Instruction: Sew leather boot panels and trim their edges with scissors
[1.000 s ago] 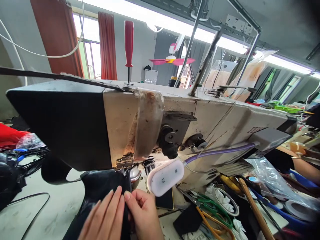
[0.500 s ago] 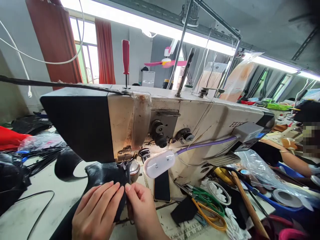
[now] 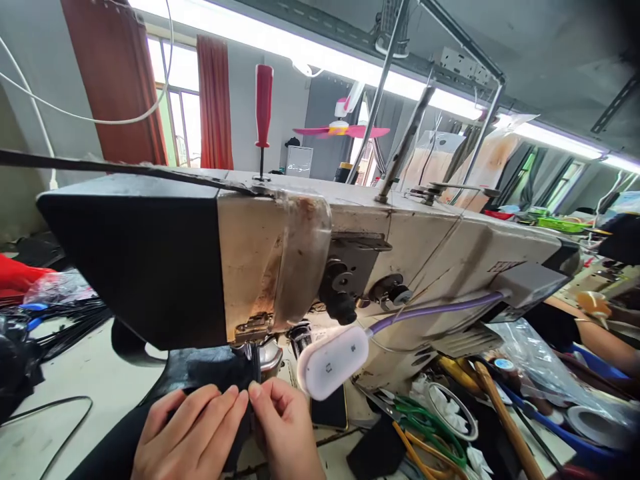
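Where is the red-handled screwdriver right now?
In the head view, the screwdriver stands upright on top of the sewing machine, left of centre, with the red curtain behind it to its left.

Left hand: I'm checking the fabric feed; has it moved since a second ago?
No. The left hand still rests on the black fabric, just short of the presser foot; only the camera shifted.

Red screwdriver upright, pink ceiling fan behind; white lamp on purple stalk; green-handled scissors at right
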The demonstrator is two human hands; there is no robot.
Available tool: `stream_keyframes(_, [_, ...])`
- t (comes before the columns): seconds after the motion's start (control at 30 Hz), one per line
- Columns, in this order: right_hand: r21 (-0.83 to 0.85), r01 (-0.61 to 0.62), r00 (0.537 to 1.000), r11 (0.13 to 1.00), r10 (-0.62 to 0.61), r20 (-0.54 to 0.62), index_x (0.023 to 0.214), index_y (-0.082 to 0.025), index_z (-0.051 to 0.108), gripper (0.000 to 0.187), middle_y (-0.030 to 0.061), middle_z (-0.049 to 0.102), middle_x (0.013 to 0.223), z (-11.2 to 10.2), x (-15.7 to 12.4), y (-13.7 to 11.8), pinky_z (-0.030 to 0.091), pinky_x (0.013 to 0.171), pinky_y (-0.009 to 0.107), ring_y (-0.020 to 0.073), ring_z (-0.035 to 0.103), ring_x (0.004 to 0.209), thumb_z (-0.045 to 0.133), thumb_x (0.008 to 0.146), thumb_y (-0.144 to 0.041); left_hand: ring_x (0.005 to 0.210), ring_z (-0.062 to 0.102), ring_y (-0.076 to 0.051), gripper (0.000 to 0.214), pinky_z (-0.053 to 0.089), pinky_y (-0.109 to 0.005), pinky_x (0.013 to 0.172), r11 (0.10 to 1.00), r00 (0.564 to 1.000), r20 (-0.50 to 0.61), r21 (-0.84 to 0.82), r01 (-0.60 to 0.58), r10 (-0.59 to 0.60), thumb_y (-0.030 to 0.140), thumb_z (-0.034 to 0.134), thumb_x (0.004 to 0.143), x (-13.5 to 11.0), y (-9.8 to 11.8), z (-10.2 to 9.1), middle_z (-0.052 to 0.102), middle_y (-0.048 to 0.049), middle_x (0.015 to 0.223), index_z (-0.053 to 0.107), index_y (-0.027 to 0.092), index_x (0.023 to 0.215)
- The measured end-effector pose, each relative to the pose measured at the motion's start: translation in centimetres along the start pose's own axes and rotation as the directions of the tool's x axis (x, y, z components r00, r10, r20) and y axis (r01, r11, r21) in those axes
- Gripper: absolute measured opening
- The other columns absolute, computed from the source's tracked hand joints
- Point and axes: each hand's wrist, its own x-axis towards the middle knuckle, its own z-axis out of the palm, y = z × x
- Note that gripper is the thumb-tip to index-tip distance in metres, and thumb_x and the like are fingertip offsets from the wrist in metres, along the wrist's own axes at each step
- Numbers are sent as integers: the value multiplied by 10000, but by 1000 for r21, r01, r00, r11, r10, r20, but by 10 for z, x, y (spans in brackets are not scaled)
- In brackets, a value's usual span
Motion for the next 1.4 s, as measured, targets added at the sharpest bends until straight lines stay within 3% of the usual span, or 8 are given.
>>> stream_keyframes(0.2, [-53, -8, 995, 999, 14, 100, 579, -201, 506, 576, -46, 369, 425, 0, 5, -17, 301, 415, 226, 108, 379, 450, 693, 647, -742, 896, 631, -229, 307, 379, -422, 838, 997, 997, 52, -31, 66, -64, 27, 474, 876, -2, -4, 6, 755, -68, 970, 688, 137, 1067])
stream_keyframes(0.37, [-53, -3, 1000, 999, 3, -7, 586, -193, 515, 640, -49, 384, 429, 3, 5, -25, 316, 420, 224, 97, 369, 441, 699, 547, -805, 902, 626, -240, 322, 384, -425, 825, 1000, 997, 74, -11, 22, -21, 24, 468, 851, -1, -8, 10, 746, -76, 969, 676, 128, 1073])
stream_keyframes(0.5, [-68, -101, 995, 993, 100, -10, 642, -177, 534, 720, -53, 429, 428, 3, 2, -40, 296, 409, 205, 65, 327, 411, 704, 443, -848, 906, 614, -238, 296, 381, -419, 812, 998, 993, 97, 22, 61, -62, 44, 465, 869, 6, -7, 13, 737, -71, 950, 662, 123, 1075])
stream_keyframes(0.63, [-56, -95, 994, 994, 91, -66, 672, -158, 581, 754, -45, 455, 430, 1, 4, -40, 290, 400, 198, 68, 347, 412, 717, 394, -846, 906, 604, -226, 323, 376, -408, 801, 996, 991, 107, 33, 79, -82, 28, 443, 858, 10, -6, 17, 727, -64, 957, 656, 127, 1080])
stream_keyframes(0.8, [-7, 8, 999, 1000, -9, -34, 569, -163, 551, 670, -59, 385, 416, -4, 11, -18, 275, 379, 199, 53, 282, 383, 711, 489, -809, 876, 600, -220, 292, 383, -400, 791, 992, 989, 97, 77, 104, -111, 31, 434, 868, 15, -3, 22, 710, -70, 914, 656, 102, 1043])
stream_keyframes(1.13, [20, 7, 999, 1000, -6, -43, 632, -145, 631, 610, -57, 407, 424, -5, 8, 2, 300, 394, 202, 44, 243, 371, 721, 590, -747, 886, 603, -227, 301, 385, -397, 783, 988, 981, 148, 113, 110, -126, 20, 444, 854, 14, 3, 21, 707, -81, 950, 646, 90, 1066])
stream_keyframes(1.3, [-3, 34, 999, 999, -34, 12, 642, -142, 642, 576, -39, 445, 448, -6, 7, 6, 322, 411, 205, 54, 288, 385, 698, 666, -715, 900, 614, -226, 304, 393, -400, 802, 993, 985, 145, 75, 87, -97, 47, 440, 876, 18, -4, 19, 728, -71, 966, 656, 101, 1084])
stream_keyframes(1.4, [-18, 54, 999, 998, -54, -7, 645, -149, 671, 547, 8, 536, 516, -10, 5, 7, 392, 468, 227, 104, 435, 462, 697, 688, -693, 889, 628, -224, 311, 401, -398, 814, 995, 985, 156, 84, 62, -74, 66, 427, 885, 15, -6, 14, 741, -69, 985, 677, 116, 1062])
